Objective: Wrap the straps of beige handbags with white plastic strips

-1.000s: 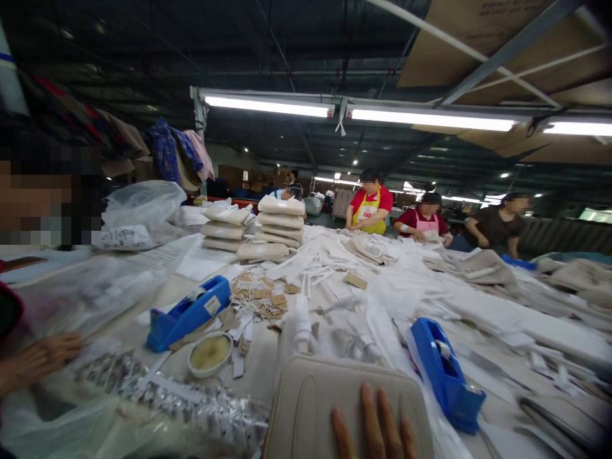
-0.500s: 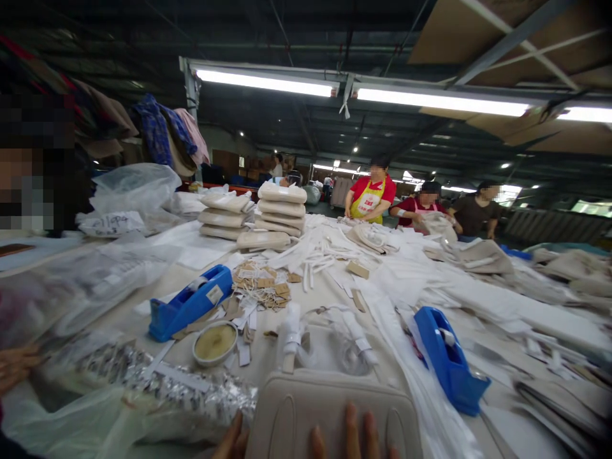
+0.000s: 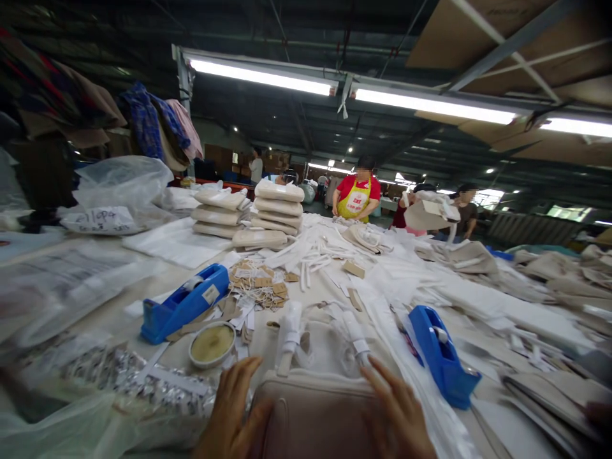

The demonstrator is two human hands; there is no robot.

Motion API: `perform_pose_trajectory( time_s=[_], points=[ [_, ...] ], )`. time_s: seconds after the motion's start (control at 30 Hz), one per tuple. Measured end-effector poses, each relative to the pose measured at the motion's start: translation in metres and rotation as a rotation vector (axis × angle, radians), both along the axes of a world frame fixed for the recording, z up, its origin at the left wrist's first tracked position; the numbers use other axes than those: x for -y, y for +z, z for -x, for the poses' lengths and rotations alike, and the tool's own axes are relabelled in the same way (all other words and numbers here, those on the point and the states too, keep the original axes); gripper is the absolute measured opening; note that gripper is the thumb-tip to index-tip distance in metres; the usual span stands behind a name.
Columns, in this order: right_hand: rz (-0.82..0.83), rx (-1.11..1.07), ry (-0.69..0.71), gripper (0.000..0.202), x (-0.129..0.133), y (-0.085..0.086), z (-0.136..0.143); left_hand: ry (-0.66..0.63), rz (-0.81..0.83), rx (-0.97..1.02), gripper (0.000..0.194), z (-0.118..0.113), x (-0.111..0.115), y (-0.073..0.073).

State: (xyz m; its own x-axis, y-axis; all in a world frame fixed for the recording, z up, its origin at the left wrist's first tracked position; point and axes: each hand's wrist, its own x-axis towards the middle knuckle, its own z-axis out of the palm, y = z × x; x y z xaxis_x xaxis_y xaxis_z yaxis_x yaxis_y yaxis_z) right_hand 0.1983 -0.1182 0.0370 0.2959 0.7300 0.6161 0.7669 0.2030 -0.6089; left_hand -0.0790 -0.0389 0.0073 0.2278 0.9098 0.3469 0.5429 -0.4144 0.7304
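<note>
A beige handbag (image 3: 318,408) lies before me at the bottom edge, its near part cut off by the frame. Its two handles (image 3: 291,331) stretch away from me, wrapped in white plastic. My left hand (image 3: 234,408) is along the bag's left side, fingers extended, thumb over its edge. At the right side my right hand (image 3: 396,411) has its fingers spread over the edge. Both hands seem to touch the bag without gripping it.
Left are a blue tape dispenser (image 3: 186,303), a round tub of yellowish paste (image 3: 213,344) and tags (image 3: 261,280). Another tape dispenser (image 3: 442,357) stands right. Stacked wrapped bags (image 3: 277,207) stand behind. A co-worker in a yellow apron (image 3: 354,203) stands across the table.
My right hand has moved off the bag's front face to its right edge. My left hand has come up along the left side. A person's hand at far left is gone.
</note>
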Motion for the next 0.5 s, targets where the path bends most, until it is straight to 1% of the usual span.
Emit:
perform_pose_trajectory(
  time_s=[0.03, 0.07, 0.1, 0.13, 0.2, 0.27, 0.37, 0.43, 0.5],
  points=[
    [0.020, -0.039, 0.013, 0.037, -0.012, 0.013, -0.019, -0.024, -0.042, -0.010, 0.046, -0.006, -0.010, 0.020],
    [0.074, -0.104, 0.010, 0.039, -0.026, 0.024, -0.037, -0.048, -0.079, -0.013, 0.045, -0.015, -0.021, 0.038],
    [0.124, -0.205, -0.028, 0.040, -0.041, 0.031, -0.053, -0.075, -0.117, -0.015, 0.042, -0.024, -0.033, 0.054],
    [0.185, -0.310, -0.038, 0.043, -0.056, 0.035, -0.068, -0.112, -0.150, -0.025, 0.040, -0.034, -0.047, 0.067],
    [0.292, -0.489, -0.033, 0.050, -0.082, 0.032, -0.088, -0.170, -0.176, -0.076, 0.038, -0.054, -0.074, 0.085],
    [0.355, -0.568, -0.026, 0.053, -0.102, 0.021, -0.099, -0.231, -0.144, -0.165, 0.039, -0.073, -0.102, 0.093],
    [0.408, -0.592, -0.033, 0.046, -0.122, 0.002, -0.106, -0.321, -0.056, -0.272, 0.038, -0.099, -0.139, 0.094],
    [0.441, -0.600, -0.034, 0.041, -0.134, -0.004, -0.108, -0.378, -0.005, -0.311, 0.036, -0.118, -0.161, 0.093],
    [0.482, -0.599, -0.036, 0.037, -0.146, -0.006, -0.111, -0.432, 0.059, -0.347, 0.032, -0.140, -0.179, 0.091]
  ],
)
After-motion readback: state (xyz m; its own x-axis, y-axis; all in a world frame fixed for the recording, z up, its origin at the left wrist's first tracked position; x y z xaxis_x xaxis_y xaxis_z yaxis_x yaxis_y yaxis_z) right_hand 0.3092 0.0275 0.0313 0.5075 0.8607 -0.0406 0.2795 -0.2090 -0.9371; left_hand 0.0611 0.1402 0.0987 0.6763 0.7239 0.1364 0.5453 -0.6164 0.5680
